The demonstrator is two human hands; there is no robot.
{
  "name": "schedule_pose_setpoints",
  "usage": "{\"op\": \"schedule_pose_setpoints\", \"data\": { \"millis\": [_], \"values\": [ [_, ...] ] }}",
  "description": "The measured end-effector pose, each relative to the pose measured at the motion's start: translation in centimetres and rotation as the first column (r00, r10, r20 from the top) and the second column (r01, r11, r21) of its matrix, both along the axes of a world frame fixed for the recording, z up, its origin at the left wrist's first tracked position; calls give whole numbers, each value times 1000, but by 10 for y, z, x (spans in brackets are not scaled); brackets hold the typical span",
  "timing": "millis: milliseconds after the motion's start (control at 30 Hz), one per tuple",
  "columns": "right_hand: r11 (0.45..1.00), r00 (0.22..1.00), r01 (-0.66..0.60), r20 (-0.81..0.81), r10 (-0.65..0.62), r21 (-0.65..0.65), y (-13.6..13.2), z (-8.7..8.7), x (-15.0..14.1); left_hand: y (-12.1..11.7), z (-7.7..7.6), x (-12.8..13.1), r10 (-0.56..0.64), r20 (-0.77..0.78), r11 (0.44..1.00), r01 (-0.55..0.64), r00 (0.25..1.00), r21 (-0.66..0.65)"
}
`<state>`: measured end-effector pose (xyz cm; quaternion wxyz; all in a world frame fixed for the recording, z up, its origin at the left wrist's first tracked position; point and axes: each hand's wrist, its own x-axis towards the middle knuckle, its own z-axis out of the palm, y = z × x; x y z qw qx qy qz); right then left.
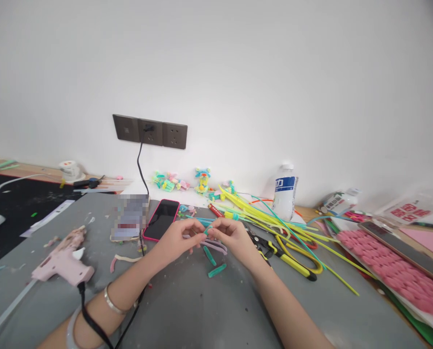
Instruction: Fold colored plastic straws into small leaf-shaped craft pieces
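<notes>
Close together at the middle of the table, my left hand [182, 237] and my right hand [234, 237] pinch a small teal piece of pipe cleaner [207, 230] between their fingertips. The fingers partly hide it. Just below them lie two short teal pipe cleaner pieces [217, 270]. Lilac bent stems [216, 246] rest under the hands. Right of my right hand are pliers with yellow and black handles [296, 266] and a bundle of long yellow pipe cleaners [263, 213]. A phone in a pink case [162, 220] lies beyond my left hand.
A pink glue gun [66, 269] lies at left, its black cord passing my left forearm. Small colourful pipe cleaner figures [202, 180] and a white bottle [285, 194] stand by the wall. At right are a pink chunky knit piece [391, 271] and another phone [401, 247].
</notes>
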<state>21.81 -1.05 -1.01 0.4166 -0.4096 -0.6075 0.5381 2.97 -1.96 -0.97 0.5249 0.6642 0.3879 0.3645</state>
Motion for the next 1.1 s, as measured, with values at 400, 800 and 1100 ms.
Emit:
{"op": "schedule_pose_setpoints", "data": {
  "millis": [400, 800, 1100],
  "values": [
    [1000, 998, -26, -55, 26, 7, 1, -2, 1, -1, 0, -1, 38, 0, 999, -38, 999, 3],
    [996, 997, -70, -48, 67, -51, 0, -3, 0, -1, -3, -1, 120, -76, 987, -111, 990, 120],
    [925, 970, 18, 217, -107, 379, -9, 1, -8, -1, -1, 1, 52, -22, 999, -51, 998, 9]
  ]
}}
